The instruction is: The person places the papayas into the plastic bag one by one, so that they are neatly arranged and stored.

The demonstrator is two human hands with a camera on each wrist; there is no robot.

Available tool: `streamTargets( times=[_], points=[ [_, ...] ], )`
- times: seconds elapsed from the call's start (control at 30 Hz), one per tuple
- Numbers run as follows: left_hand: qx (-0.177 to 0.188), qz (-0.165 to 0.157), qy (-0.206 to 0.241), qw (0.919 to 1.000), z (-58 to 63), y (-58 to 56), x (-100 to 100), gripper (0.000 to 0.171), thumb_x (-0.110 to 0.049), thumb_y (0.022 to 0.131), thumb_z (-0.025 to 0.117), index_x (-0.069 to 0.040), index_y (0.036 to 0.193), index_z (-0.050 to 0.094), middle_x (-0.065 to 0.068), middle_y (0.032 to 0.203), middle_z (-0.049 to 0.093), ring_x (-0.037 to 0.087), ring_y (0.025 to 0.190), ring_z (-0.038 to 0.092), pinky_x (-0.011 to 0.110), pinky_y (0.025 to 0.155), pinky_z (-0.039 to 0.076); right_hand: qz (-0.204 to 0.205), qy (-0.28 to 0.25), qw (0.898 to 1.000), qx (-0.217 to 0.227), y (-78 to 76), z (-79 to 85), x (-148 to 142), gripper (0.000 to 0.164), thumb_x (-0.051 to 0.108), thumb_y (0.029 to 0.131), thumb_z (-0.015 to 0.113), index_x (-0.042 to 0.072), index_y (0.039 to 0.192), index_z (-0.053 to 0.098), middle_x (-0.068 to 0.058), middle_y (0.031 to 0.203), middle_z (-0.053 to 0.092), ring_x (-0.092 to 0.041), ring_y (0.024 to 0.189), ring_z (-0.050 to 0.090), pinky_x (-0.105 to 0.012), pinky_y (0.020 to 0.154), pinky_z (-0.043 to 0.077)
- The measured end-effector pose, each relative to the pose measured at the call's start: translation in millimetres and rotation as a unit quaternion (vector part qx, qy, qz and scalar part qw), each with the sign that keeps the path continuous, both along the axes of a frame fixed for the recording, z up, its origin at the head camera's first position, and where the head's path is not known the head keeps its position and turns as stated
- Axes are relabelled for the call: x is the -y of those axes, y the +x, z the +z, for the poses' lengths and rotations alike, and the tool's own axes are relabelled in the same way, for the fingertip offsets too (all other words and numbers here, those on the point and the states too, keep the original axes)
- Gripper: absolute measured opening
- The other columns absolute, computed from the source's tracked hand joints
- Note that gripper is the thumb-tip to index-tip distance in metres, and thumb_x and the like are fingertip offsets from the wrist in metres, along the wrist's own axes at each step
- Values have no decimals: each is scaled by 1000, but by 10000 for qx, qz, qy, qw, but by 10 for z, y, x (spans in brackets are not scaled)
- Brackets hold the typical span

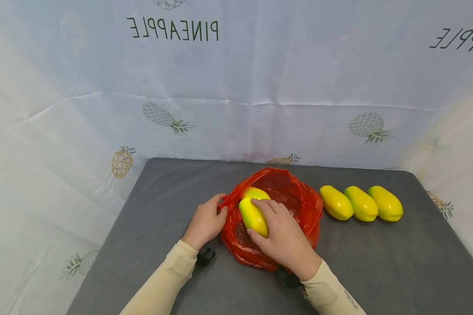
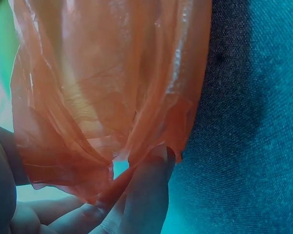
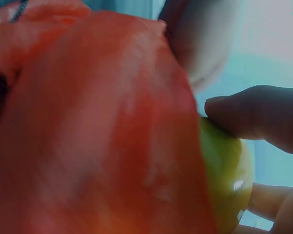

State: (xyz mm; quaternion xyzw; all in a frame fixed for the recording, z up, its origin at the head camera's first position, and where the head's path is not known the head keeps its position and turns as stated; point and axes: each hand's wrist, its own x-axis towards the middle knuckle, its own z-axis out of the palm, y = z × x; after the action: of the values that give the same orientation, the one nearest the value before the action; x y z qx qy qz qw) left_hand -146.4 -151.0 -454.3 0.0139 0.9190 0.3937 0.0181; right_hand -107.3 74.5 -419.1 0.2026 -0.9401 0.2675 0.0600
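Observation:
A red plastic bag (image 1: 309, 210) stands with its mouth spread wide on the grey table. My left hand (image 1: 206, 221) pinches the bag's rim on its left side; the left wrist view shows the thin film (image 2: 102, 73) between thumb and fingers. Over the mouth, my right hand (image 1: 281, 234) grips a glossy yellow-green mango (image 1: 253, 217), its thumb on the near side and fingers across the top. Another mango (image 1: 256, 192) shows inside the bag just behind it. In the right wrist view the bag's side covers part of the held mango (image 3: 227, 170).
To the right of the bag, three more mangoes (image 1: 361, 204) lie side by side in a row on the table (image 1: 378, 262). A pale curtain (image 1: 299, 78) printed with pineapples hangs behind the table's back edge.

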Motion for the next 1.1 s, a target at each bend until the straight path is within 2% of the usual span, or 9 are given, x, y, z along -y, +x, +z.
streamTargets(
  times=[0.33,0.53,0.7,0.93,1.1],
  points=[
    [-52,-87,-67,9999,-19,-1,-18,45,-22,107,63,-5,149,61,17,130,77,20,85,74,44,84,67,13,439,9987,-254,25,-169,142,72,40,87,88,15,149,61,-6,141,66,-27,117,60,-47,102,59],
    [-53,-131,-20,9999,-24,5,-23,46,-22,106,64,-5,149,60,17,131,76,21,87,75,42,83,67,-73,498,9982,-337,34,-251,178,71,42,87,88,14,147,62,-6,137,68,-25,112,60,-44,96,60],
    [-30,-137,-28,9999,-62,39,-15,46,-21,106,65,-4,148,61,16,126,78,18,82,72,40,79,66,-50,572,9978,-322,57,-318,195,71,43,87,88,13,146,63,-7,136,68,-25,110,60,-42,94,61],
    [-58,-155,-61,9998,-82,22,-27,46,-22,106,65,-5,149,61,16,126,78,19,85,73,42,83,66,-67,650,9972,-366,38,-374,190,72,44,87,89,13,147,63,-7,135,68,-25,111,61,-43,95,61],
    [-56,-194,-128,9997,-67,7,-24,46,-21,106,66,-5,148,61,16,125,78,18,79,69,40,79,65,-26,706,9970,-324,18,-421,217,72,45,87,88,12,146,63,-8,132,69,-25,112,61,-43,95,61]
  ],
)
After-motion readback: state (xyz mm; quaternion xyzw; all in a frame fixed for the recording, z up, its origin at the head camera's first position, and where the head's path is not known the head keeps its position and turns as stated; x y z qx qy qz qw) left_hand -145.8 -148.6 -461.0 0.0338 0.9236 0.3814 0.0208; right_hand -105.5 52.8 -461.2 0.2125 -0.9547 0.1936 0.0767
